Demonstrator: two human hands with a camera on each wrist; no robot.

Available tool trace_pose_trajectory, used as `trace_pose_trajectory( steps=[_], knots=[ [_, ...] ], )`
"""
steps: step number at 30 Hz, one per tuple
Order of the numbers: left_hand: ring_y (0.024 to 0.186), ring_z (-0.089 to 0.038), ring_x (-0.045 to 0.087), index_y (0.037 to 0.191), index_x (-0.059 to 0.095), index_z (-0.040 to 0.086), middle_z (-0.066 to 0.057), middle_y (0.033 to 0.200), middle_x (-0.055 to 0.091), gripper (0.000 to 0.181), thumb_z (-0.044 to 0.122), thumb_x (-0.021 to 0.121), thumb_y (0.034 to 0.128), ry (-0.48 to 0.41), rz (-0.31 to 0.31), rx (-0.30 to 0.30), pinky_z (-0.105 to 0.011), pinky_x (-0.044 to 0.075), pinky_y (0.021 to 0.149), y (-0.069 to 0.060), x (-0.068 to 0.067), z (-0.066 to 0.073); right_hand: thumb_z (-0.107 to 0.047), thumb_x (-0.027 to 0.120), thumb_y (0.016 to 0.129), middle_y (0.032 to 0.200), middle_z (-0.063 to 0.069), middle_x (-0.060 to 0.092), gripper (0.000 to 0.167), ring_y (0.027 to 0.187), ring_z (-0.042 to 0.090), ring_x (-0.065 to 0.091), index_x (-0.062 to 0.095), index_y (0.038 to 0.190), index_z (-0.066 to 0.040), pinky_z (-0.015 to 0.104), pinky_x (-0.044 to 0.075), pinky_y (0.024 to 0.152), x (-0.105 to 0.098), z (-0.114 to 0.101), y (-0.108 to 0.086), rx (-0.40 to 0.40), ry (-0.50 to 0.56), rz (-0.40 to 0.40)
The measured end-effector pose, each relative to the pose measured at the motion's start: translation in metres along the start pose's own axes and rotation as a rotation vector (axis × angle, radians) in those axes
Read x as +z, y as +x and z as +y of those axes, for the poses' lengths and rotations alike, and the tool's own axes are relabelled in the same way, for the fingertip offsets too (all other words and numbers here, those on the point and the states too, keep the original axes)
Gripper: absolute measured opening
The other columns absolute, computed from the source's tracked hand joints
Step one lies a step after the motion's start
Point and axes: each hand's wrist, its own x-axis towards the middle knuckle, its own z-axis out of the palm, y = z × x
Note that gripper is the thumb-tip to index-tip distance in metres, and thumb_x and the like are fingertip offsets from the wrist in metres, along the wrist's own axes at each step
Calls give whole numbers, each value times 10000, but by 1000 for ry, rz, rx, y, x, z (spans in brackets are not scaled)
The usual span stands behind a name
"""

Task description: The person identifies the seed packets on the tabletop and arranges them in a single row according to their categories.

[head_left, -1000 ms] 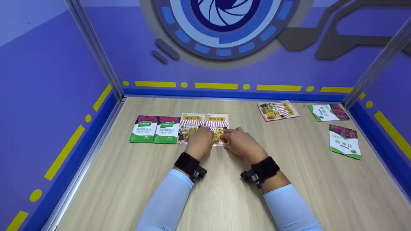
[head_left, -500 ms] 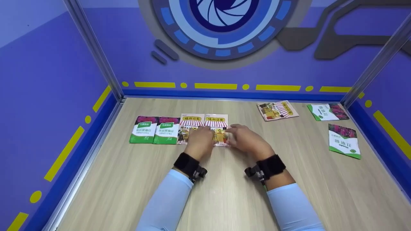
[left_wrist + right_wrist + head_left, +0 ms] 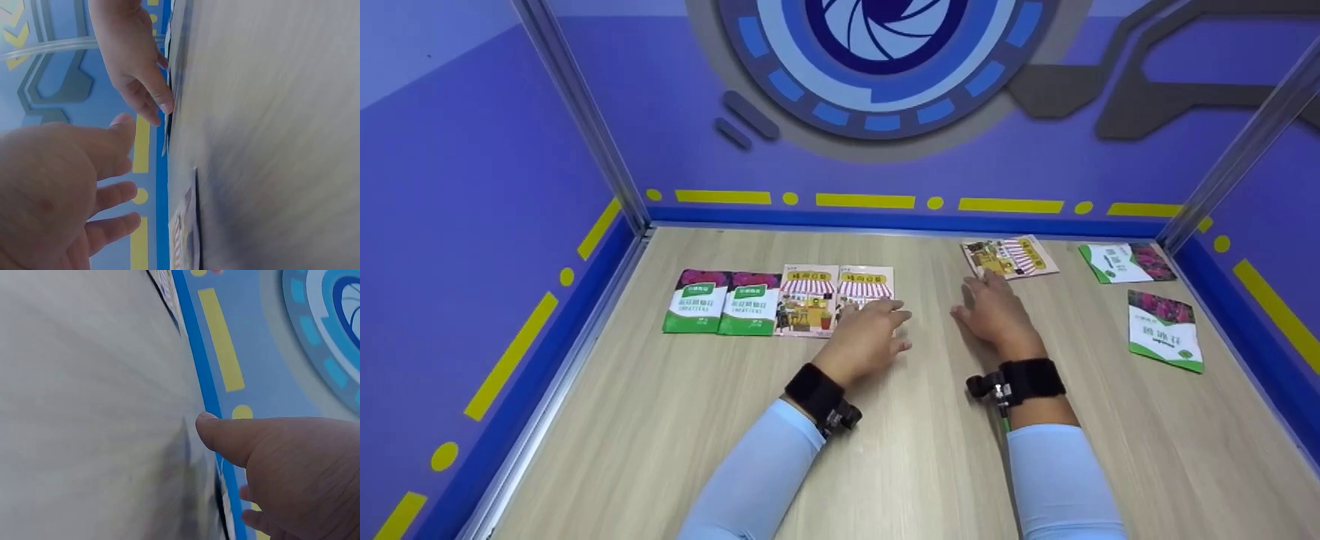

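Note:
My left hand [image 3: 864, 341] hovers with spread fingers over the lower part of a pink seed packet with a striped awning [image 3: 870, 281], partly hiding it. In the left wrist view nothing is between that hand's fingers. My right hand [image 3: 997, 311] reaches to the near edge of another pink awning packet [image 3: 1020, 256], lying tilted at the back. Its fingers look extended, and the thumb [image 3: 222, 433] stands apart from them in the right wrist view. Whether the fingertips touch the packet is hard to tell. A further pink packet [image 3: 808, 300] lies flat, left of my left hand.
Two green-and-white flower seed packets, the outer one [image 3: 697, 302] and the inner one [image 3: 750, 304], continue the row leftward. Two more lie at the right, one sideways near the back corner [image 3: 1127, 263] and one closer [image 3: 1166, 330]. Blue-purple walls [image 3: 840, 176] bound the wooden table [image 3: 900, 465].
My right hand has left the rightmost packet of the row and moved right and away to the tilted pink packet. My left hand has lifted off the row, shifted slightly right and spread its fingers.

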Motion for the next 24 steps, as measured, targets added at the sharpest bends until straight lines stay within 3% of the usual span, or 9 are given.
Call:
trace_pose_trajectory(
  steps=[6,12,17,24],
  knots=[
    [1436,-177,376,1459,535,292,49,1549,439,559,542,593,961,49,-26,46,-613,315,1121,-2,5,13,-417,609,983,1634,270,133,726,1501,457,101,364,1531,-8,691,148,1141,4,11,2,10,-11,-47],
    [1425,-162,390,1458,538,288,48,1536,457,584,576,585,951,74,-26,101,-591,338,1112,-4,6,24,-406,605,983,1628,263,176,736,1491,459,148,353,1532,15,684,163,1142,3,11,2,0,-15,-57],
    [1424,-149,388,1453,543,289,53,1530,463,588,584,586,946,83,-18,94,-594,345,1104,-4,6,25,-391,602,983,1603,268,241,735,1473,459,198,346,1529,29,686,168,1140,0,9,1,13,-6,-79],
    [1428,-169,387,1434,566,285,52,1541,451,599,618,574,936,100,-17,76,-596,311,1119,-4,5,25,-391,588,992,1522,260,346,655,1390,496,289,402,1513,-41,830,149,1015,-9,12,-2,63,-33,-64]
  ],
)
